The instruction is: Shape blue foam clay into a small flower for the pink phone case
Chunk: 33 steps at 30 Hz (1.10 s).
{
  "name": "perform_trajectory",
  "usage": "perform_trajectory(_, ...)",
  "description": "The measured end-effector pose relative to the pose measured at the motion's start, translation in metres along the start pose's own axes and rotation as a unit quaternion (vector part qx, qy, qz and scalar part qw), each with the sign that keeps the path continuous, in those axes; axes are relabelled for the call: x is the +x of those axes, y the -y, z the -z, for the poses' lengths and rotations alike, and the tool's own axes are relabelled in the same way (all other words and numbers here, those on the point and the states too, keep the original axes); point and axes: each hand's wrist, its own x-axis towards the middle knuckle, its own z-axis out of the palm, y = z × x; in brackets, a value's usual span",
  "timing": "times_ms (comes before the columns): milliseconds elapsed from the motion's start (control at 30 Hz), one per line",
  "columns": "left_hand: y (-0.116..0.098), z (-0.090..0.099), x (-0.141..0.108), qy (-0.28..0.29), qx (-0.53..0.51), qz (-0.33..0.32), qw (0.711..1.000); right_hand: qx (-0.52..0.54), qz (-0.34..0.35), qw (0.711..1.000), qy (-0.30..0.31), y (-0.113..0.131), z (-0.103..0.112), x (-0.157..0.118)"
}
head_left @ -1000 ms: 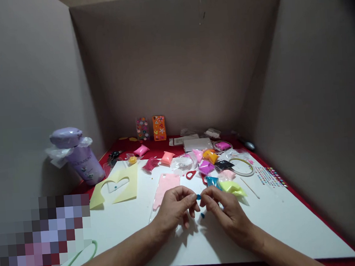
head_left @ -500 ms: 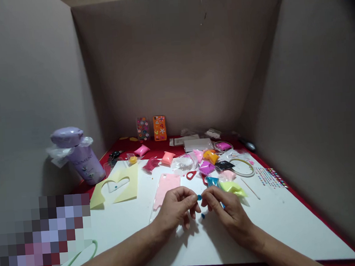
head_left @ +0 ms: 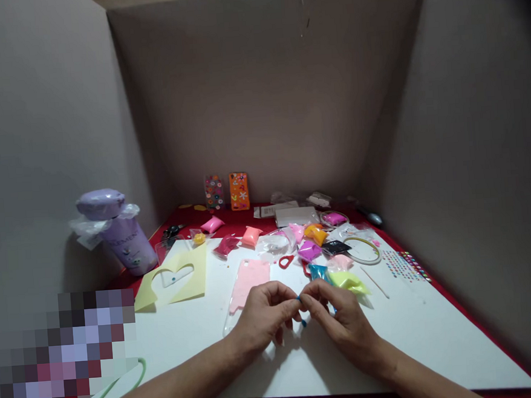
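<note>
Between the fingertips of both hands is a small piece of blue clay (head_left: 298, 298), mostly covered by the fingers. My left hand (head_left: 271, 311) pinches it from one side, and my right hand (head_left: 341, 315) is closed against it from the other. Just below the fingers, a smaller blue clay bit (head_left: 304, 323) shows on the white board (head_left: 421, 340). A clear phone case (head_left: 249, 279), partly covered with pink clay, lies behind my left hand. Beyond my right hand are a blue clay packet (head_left: 318, 272) and a neon yellow packet (head_left: 349, 282).
Yellow paper (head_left: 194, 283) with a heart cut-out lies at left, near a purple bottle (head_left: 132, 247). Red-handled scissors (head_left: 286, 262), several clay packets and a ring (head_left: 377, 255) lie farther back. Rhinestone stickers (head_left: 404, 265) and a thin stick (head_left: 375, 282) are at right.
My fingertips have come together over the blue clay, so less of it shows. My right hand has shifted slightly left. The surrounding things stay put.
</note>
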Motion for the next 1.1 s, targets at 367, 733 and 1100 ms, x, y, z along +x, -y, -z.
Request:
perform_trajectory(367, -0.0018, 0.0002, -0.0006, -0.004, -0.011, -0.006, 1.0, -0.009, 0.008, 1.0, 0.002, 0.0003, -0.0003, 0.0003)
perform_trajectory(733, 0.0039, 0.0041, 0.0023, 0.006, -0.084, 0.004, 0.996, -0.111, 0.095, 0.987, -0.074, -0.0023, -0.0004, -0.0038)
perform_trajectory(1100, 0.0011, 0.0019, 0.0021, -0.001, -0.094, 0.0, 0.996, -0.158, 0.132, 0.976, -0.065, -0.0033, -0.0015, -0.0065)
